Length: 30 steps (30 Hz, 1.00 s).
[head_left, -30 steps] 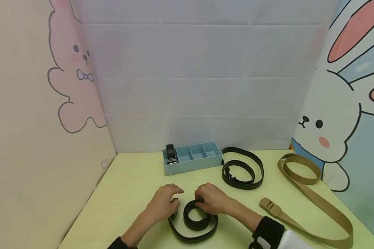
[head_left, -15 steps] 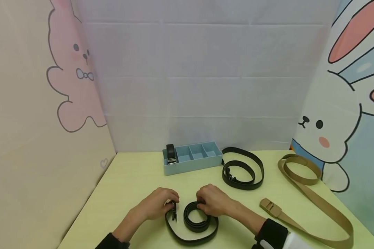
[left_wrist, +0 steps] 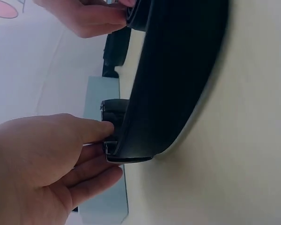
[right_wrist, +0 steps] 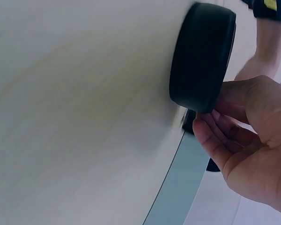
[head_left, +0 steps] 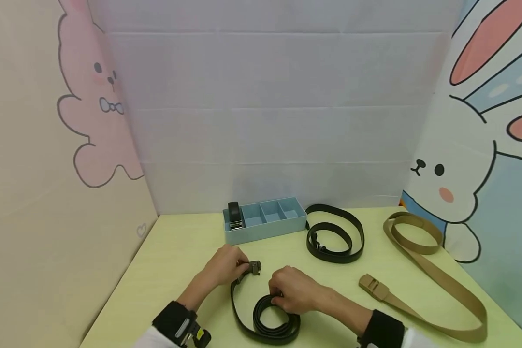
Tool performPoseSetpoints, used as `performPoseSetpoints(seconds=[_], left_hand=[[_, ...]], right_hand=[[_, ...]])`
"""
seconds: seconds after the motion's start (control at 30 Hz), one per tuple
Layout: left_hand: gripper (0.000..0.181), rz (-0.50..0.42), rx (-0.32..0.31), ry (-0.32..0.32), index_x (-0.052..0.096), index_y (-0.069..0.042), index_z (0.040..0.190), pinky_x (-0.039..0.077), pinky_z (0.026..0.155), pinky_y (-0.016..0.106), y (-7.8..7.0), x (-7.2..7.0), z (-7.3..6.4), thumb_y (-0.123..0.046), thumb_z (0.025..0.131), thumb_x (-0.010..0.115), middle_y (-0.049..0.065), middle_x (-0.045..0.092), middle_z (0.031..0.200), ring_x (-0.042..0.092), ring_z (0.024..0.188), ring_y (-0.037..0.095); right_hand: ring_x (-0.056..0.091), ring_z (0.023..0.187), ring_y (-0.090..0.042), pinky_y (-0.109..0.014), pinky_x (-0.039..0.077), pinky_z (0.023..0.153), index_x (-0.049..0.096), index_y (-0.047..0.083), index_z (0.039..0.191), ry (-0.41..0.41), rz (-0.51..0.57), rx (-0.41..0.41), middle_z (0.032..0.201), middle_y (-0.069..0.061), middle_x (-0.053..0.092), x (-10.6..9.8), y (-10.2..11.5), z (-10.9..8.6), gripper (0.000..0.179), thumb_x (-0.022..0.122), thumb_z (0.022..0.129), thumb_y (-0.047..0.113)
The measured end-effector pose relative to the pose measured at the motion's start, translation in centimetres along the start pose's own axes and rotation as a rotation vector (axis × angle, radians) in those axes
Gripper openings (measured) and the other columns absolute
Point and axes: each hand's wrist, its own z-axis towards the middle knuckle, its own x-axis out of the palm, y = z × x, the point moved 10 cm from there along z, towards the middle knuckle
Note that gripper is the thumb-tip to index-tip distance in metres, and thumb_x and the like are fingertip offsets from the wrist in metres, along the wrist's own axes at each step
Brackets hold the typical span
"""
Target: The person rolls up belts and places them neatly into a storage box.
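A black belt (head_left: 238, 309) stands on edge at the table's front, part of it wound into a coil (head_left: 282, 330). My left hand (head_left: 226, 265) pinches the belt near its buckle (head_left: 255, 267), thumb against fingers; the left wrist view shows the thumb on the dark buckle end (left_wrist: 113, 112). At the coil's far side, my right hand (head_left: 297, 289) pinches the wound layers. In the right wrist view the coil's outer face (right_wrist: 201, 56) stands close over the table, thumb and fingertips at its edge.
Behind the hands stands a blue divided tray (head_left: 265, 233), a rolled black belt (head_left: 234, 215) in its left compartment. Another black belt (head_left: 337, 259) lies loosely looped to its right. A tan webbing belt (head_left: 443, 278) stretches along the table's right side.
My left hand has carried the buckle end forward and slightly right, and the belt's outer loop has opened out. My right hand has come slightly nearer with the coil.
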Motion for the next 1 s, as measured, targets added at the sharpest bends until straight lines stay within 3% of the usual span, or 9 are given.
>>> performPoseSetpoints(seconds=[0.1,0.23,0.37,0.5,0.67,0.83,0.93,1.0], left_hand=[[0.028,0.002,0.040,0.004,0.084,-0.009,0.076,0.034,0.054,0.019,-1.4,1.2,2.3,-0.005,0.103,0.077,-0.004,0.071,0.066,0.042,0.054,-0.001],[0.033,-0.087,0.109,0.032,0.082,-0.009,0.070,0.024,0.053,0.017,-4.2,3.2,4.8,-0.006,0.102,0.075,-0.006,0.058,0.056,0.031,0.048,-0.001],[0.029,-0.198,0.130,0.058,0.086,-0.012,0.074,0.028,0.053,0.015,-6.0,4.7,6.1,-0.010,0.101,0.077,-0.003,0.068,0.060,0.037,0.049,-0.004],[0.018,-0.272,0.061,0.070,0.092,-0.017,0.086,0.041,0.057,0.016,-5.6,5.4,6.2,-0.019,0.102,0.083,-0.003,0.084,0.078,0.055,0.057,-0.005],[0.020,-0.345,0.031,0.091,0.091,-0.015,0.108,0.056,0.073,0.020,-4.5,4.9,4.6,-0.026,0.109,0.076,0.000,0.089,0.099,0.075,0.081,0.003],[0.031,-0.350,-0.018,0.096,0.083,-0.003,0.130,0.065,0.084,0.029,-3.2,3.1,1.0,-0.026,0.112,0.072,0.015,0.085,0.122,0.084,0.103,0.026],[0.033,-0.325,-0.110,0.116,0.084,-0.001,0.124,0.065,0.079,0.034,-2.3,2.3,-1.9,-0.028,0.105,0.080,0.015,0.086,0.114,0.083,0.097,0.027],[0.027,-0.320,-0.180,0.134,0.087,-0.005,0.113,0.062,0.073,0.034,-1.8,2.1,-3.9,-0.030,0.100,0.084,0.007,0.086,0.100,0.079,0.086,0.020]], right_hand=[[0.052,0.070,0.007,-0.011,0.044,0.067,0.080,0.017,0.083,0.009,-0.002,-0.023,0.078,0.008,0.069,0.5,1.0,0.2,0.017,0.087,0.095,0.009],[0.046,0.069,0.007,-0.011,0.040,0.066,0.073,0.018,0.077,-0.016,-0.020,-0.024,0.075,0.010,0.064,0.7,1.7,0.2,0.024,0.087,0.094,0.008],[0.040,0.068,0.005,-0.012,0.035,0.065,0.066,0.018,0.070,-0.074,-0.059,-0.012,0.069,0.011,0.055,0.3,1.9,-0.3,0.032,0.088,0.091,0.008],[0.041,0.068,0.004,-0.013,0.035,0.066,0.064,0.020,0.069,-0.126,-0.092,-0.006,0.070,0.010,0.054,-0.1,1.8,-0.8,0.035,0.089,0.091,0.009],[0.044,0.068,0.004,-0.014,0.037,0.065,0.064,0.022,0.069,-0.146,-0.115,0.014,0.072,0.011,0.056,-0.3,1.8,-0.9,0.035,0.089,0.092,0.012],[0.044,0.067,0.006,-0.014,0.037,0.064,0.065,0.021,0.068,-0.140,-0.091,0.034,0.070,0.012,0.057,-0.3,1.7,-0.8,0.035,0.090,0.090,0.011],[0.042,0.067,0.005,-0.014,0.035,0.064,0.068,0.021,0.069,-0.124,-0.074,0.047,0.070,0.012,0.057,-0.2,1.5,-0.8,0.033,0.091,0.090,0.011],[0.041,0.067,0.005,-0.014,0.035,0.063,0.069,0.021,0.071,-0.115,-0.066,0.054,0.070,0.012,0.057,-0.2,1.4,-0.8,0.031,0.091,0.090,0.011]])
